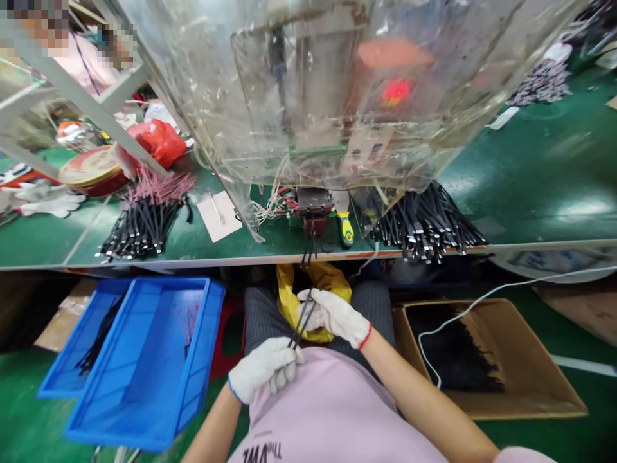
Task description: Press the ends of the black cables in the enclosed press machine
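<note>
Both of my hands wear white knit gloves and are over my lap. Thin black cables (302,321) stretch between them, two strands showing side by side. My left hand (265,370) is closed around the lower end of the strands, close to my shirt. Higher up, the fingers of my right hand (335,314) pinch the other end. Below the hands lies a yellow bag or cloth (286,292) on my lap. Just beyond, at the bench edge, a small dark fixture (314,204) has dark leads hanging from its front.
A clear plastic cover (308,96) hangs over the machine. Bundles of black cables (427,222) lie right of it, and pink-wired black ones (139,222) left. A yellow-green handled tool (346,229) sits by the fixture. Blue trays (139,366) stand left, a cardboard box (530,373) right.
</note>
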